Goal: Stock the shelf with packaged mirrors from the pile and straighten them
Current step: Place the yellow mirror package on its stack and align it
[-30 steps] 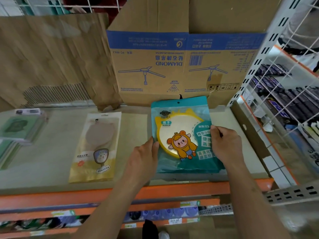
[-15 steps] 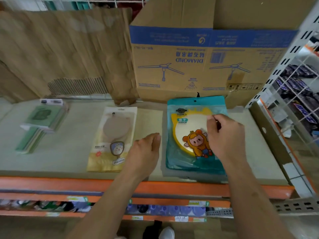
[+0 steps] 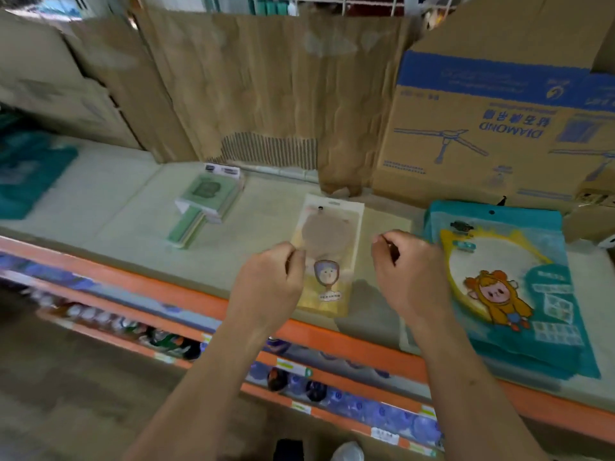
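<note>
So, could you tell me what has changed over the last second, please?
Both hands came off the teal pack and moved left; the left hand is now at the beige pack's left edge, the right hand just right of it, empty. Both packs lie unmoved on the shelf.

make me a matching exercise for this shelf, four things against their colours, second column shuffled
Things:
1. stacked packs
2. pack with the orange cartoon figure
3. single pack in the middle
4. DIAMOND box

Colours:
a. teal
b. green
c. cream and yellow
d. brown with a blue band

Pairs: 1-b, 2-a, 3-c, 4-d
</note>
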